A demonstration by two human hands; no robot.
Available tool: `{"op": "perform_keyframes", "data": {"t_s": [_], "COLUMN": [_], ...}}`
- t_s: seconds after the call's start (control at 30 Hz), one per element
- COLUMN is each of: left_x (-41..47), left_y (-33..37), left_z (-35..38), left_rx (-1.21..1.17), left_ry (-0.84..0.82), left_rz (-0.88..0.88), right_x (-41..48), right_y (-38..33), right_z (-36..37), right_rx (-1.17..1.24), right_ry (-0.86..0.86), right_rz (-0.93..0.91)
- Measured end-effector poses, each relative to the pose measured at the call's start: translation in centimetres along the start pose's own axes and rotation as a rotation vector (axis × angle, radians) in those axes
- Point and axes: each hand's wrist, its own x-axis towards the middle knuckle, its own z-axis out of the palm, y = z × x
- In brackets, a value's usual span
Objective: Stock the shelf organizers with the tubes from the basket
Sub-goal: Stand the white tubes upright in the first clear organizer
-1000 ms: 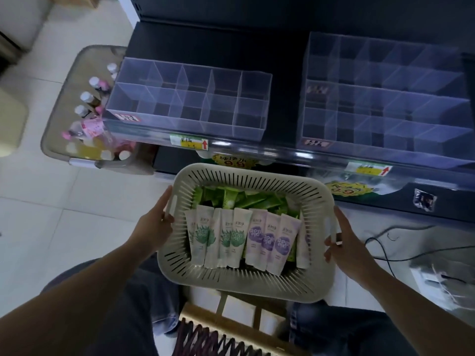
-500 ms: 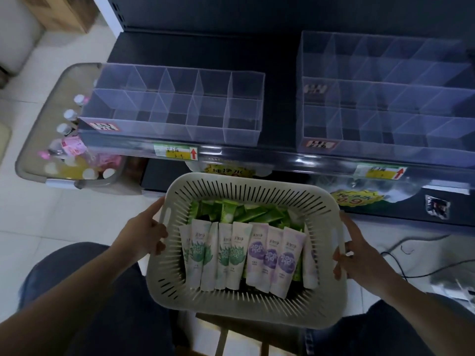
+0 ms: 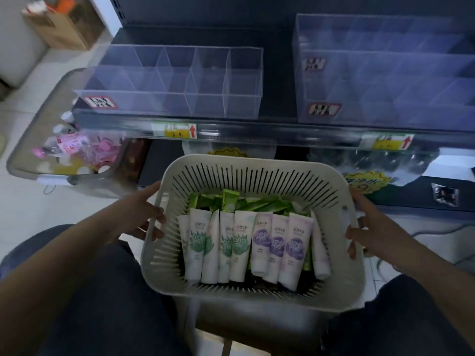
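Tubes [image 3: 239, 242] lie side by side in a row along the near edge of a pale slotted basket [image 3: 252, 163], caps toward the person. The green-printed tubes [image 3: 196, 242] sit toward its left wall and the purple-printed tubes [image 3: 277, 245] toward its right. Loose green packets [image 3: 246, 201] are heaped behind them at the basket's far edge. The left hand [image 3: 138, 214] grips the basket's left rim, thumb stretched along the top and fingers curled against the outer wall. The right hand [image 3: 370, 229] grips the right rim in the same way, fingers curled round the wall. The basket hangs between the person's knees, just below the front edge of the dark shelf [image 3: 257, 129]. Two clear organizers stand on that shelf, the left organizer [image 3: 180, 83] at the left front corner and the right organizer [image 3: 385, 73] well apart at the right, and none of their compartments holds a tube. A yellow price label [image 3: 174, 130] is fixed to the shelf's front edge. On the floor to the left sits a grey bin [image 3: 23, 160] of pink bottles [image 3: 74, 150]. Compared with half a second ago, both hands keep their hold on the same sides, the row of tubes has not shifted, and the basket fills slightly more of the view. A cardboard box [image 3: 64, 24] now shows at the top left.
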Motion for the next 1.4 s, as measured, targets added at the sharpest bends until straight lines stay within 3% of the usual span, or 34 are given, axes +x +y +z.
{"op": "perform_keyframes", "data": {"t_s": [0.17, 0.47, 0.67, 0.9, 1.1, 1.23, 1.4], "left_x": [-0.5, -4.4, -6.5, -6.8, -4.8, -2.4, 1.2], "left_y": [-1.2, -1.1, -0.9, 1.6, 2.5, 2.7, 3.3], "left_z": [0.5, 1.1, 1.4, 2.1, 2.8, 3.0, 3.9], "left_rx": [-0.031, 0.209, 0.304, 0.576, 0.644, 0.712, 0.802], "left_ry": [0.096, 0.150, 0.189, 0.318, 0.306, 0.267, 0.143], "left_rz": [0.082, 0.163, 0.173, 0.415, 0.442, 0.421, 0.382], "right_x": [-0.7, -4.4, -6.0, -6.3, -4.1, -1.3, 2.7], "right_y": [-0.6, -1.7, -2.6, -6.3, -10.6, -12.5, -13.6], "right_z": [0.5, 1.5, 1.4, 2.6, 5.7, 9.0, 13.3], "right_rx": [0.013, -0.206, -0.346, -0.460, -0.467, -0.439, -0.375], "right_ry": [0.025, 0.080, 0.117, 0.302, 0.253, 0.122, -0.033], "right_rz": [-0.029, -0.137, -0.105, -0.210, -0.323, -0.358, -0.288]}}
